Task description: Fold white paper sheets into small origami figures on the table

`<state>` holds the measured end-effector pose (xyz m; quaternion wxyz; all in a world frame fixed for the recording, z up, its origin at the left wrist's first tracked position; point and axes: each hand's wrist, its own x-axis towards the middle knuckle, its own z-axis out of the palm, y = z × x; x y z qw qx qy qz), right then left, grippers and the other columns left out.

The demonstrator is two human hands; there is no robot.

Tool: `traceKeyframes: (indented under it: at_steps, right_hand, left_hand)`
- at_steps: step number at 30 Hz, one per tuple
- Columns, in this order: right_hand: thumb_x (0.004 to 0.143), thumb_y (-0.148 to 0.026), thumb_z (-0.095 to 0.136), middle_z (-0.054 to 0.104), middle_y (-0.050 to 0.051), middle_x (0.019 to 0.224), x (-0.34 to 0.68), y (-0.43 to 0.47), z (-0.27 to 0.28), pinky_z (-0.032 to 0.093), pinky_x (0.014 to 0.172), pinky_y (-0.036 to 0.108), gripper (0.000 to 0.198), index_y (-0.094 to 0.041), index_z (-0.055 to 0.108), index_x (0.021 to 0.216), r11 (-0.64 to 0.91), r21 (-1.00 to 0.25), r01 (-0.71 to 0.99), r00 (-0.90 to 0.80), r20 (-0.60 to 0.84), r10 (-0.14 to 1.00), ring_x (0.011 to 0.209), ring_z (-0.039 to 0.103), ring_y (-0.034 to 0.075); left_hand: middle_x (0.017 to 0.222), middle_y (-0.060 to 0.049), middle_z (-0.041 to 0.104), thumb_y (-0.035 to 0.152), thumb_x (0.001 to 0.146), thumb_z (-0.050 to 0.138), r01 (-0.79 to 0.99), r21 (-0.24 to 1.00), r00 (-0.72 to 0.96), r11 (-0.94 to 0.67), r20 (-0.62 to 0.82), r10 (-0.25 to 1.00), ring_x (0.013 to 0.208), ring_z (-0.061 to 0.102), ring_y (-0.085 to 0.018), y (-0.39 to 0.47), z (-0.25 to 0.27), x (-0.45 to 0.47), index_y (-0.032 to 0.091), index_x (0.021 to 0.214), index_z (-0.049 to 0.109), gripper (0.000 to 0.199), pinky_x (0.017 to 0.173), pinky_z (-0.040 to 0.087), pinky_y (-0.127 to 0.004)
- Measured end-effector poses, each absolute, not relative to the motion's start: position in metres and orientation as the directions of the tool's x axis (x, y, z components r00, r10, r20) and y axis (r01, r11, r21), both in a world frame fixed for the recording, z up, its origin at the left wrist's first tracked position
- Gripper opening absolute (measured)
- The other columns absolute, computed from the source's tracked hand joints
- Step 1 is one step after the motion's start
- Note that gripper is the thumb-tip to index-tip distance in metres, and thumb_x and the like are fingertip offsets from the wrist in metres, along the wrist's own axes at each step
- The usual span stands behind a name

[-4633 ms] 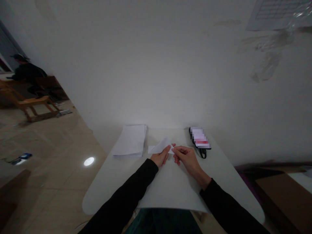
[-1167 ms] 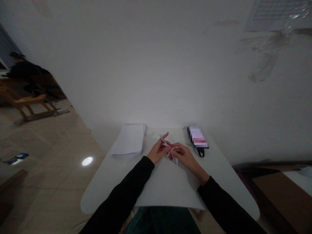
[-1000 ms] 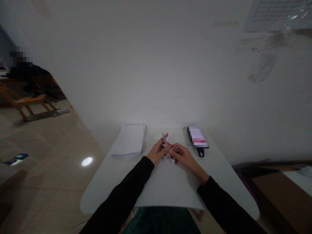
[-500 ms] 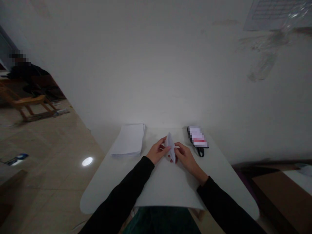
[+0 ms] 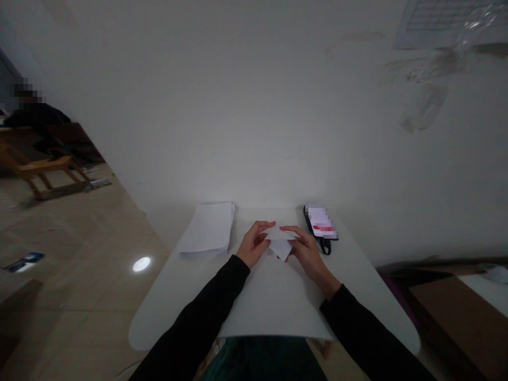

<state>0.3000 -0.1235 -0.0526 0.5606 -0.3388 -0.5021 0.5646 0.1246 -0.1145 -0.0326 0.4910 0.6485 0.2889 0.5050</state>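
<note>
A small folded piece of white paper (image 5: 281,247) is held between my two hands above the middle of the table. Its lower part comes to a point that faces me, with a flat folded band across the top. My left hand (image 5: 254,246) pinches the paper's left side, thumb below and forefinger along the upper edge. On the right side, my right hand (image 5: 305,251) grips it with the forefinger stretched over the top and the thumb near the fold. Some fingertips are hidden behind the paper.
The white table (image 5: 273,312) stands against a wall. A stack of white paper sheets (image 5: 208,227) lies at its back left, a phone (image 5: 322,222) with a black strap at the back right. Brown cardboard (image 5: 456,312) is at the right. Far left, a person sits behind a wooden chair (image 5: 43,165).
The folded paper has turned from a narrow upright shape to a wider one with its point facing me. Both forefingers have moved over its top edge.
</note>
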Motion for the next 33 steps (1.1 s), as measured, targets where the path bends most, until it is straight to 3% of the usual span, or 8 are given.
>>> traceKeyframes:
  at_steps: [5,9,12,19,22,25,30,33]
  right_hand:
    - [0.072,-0.02,0.062,0.069,0.007,0.097,0.299,-0.121,-0.052,0.056,0.055,0.03,0.026,-0.02,0.075,0.095,0.104,-0.887,-0.451,-0.175,0.202,0.964,0.075,0.065,0.019]
    - [0.073,-0.02,0.063,0.07,0.008,0.101,0.298,-0.12,-0.055,0.057,0.067,0.033,0.023,-0.019,0.077,0.092,0.117,-0.893,-0.434,-0.188,0.217,0.958,0.085,0.064,0.021]
    - [0.074,-0.022,0.062,0.068,0.007,0.108,0.299,-0.121,-0.055,0.056,0.077,0.037,0.026,-0.022,0.076,0.097,0.173,-0.914,-0.366,-0.18,0.252,0.951,0.093,0.063,0.023]
    - [0.07,-0.013,0.054,0.063,0.003,0.118,0.297,-0.126,-0.051,0.048,0.094,0.039,0.04,-0.027,0.071,0.103,0.337,-0.934,-0.122,-0.257,0.358,0.898,0.107,0.06,0.022]
    - [0.071,-0.016,0.06,0.066,0.004,0.103,0.295,-0.124,-0.054,0.05,0.086,0.036,0.03,-0.024,0.066,0.099,0.394,-0.916,-0.073,-0.099,0.4,0.911,0.099,0.062,0.021]
    - [0.072,-0.026,0.07,0.066,0.002,0.095,0.295,-0.12,-0.057,0.051,0.075,0.031,0.04,-0.025,0.057,0.109,0.373,-0.92,-0.119,0.094,0.363,0.927,0.087,0.064,0.018]
    - [0.072,-0.041,0.074,0.067,0.001,0.069,0.301,-0.118,-0.059,0.049,0.06,0.029,0.038,-0.018,0.067,0.1,0.234,-0.964,-0.126,0.098,0.223,0.97,0.064,0.063,0.017]
    - [0.07,-0.045,0.075,0.071,0.005,0.074,0.301,-0.12,-0.06,0.05,0.059,0.031,0.03,-0.017,0.072,0.082,0.217,-0.97,-0.105,0.059,0.212,0.976,0.065,0.065,0.02]
  left_hand:
    - [0.12,-0.013,0.061,0.033,0.081,0.062,-0.26,0.95,0.276,-0.171,0.243,0.93,0.099,0.061,-0.019,-0.108,-0.037,0.125,0.016,0.09,0.052,0.022,0.082,0.052,-0.034]
    - [0.091,-0.004,0.062,0.039,0.079,0.063,-0.275,0.959,0.251,-0.062,0.134,0.959,0.083,0.063,-0.016,-0.104,-0.041,0.123,0.017,0.09,0.055,0.026,0.072,0.056,-0.034]
    - [0.089,-0.003,0.06,0.044,0.081,0.058,-0.301,0.953,0.317,0.029,0.072,0.946,0.078,0.064,-0.016,-0.106,-0.04,0.123,0.018,0.096,0.055,0.031,0.068,0.059,-0.037]
    - [0.096,-0.002,0.062,0.034,0.07,0.074,-0.178,0.979,0.274,-0.101,0.148,0.95,0.073,0.064,-0.012,-0.11,-0.04,0.128,0.02,0.102,0.046,0.046,0.062,0.06,-0.029]
    - [0.094,-0.001,0.062,0.033,0.072,0.071,-0.14,0.979,0.284,-0.148,0.183,0.941,0.07,0.063,-0.011,-0.109,-0.043,0.128,0.022,0.103,0.04,0.046,0.051,0.055,-0.021]
    - [0.092,0.0,0.062,0.032,0.074,0.068,-0.098,0.981,0.306,-0.17,0.192,0.933,0.069,0.062,-0.011,-0.109,-0.045,0.128,0.025,0.114,0.035,0.052,0.045,0.05,-0.017]
    - [0.086,0.0,0.066,0.031,0.075,0.068,-0.068,0.983,0.351,-0.171,0.184,0.918,0.063,0.061,-0.009,-0.112,-0.046,0.129,0.026,0.141,0.022,0.08,0.048,0.05,-0.017]
    - [0.083,-0.002,0.067,0.038,0.075,0.069,-0.023,0.987,0.3,-0.16,0.159,0.94,0.058,0.06,-0.01,-0.113,-0.046,0.129,0.019,0.129,0.043,0.063,0.044,0.048,-0.017]
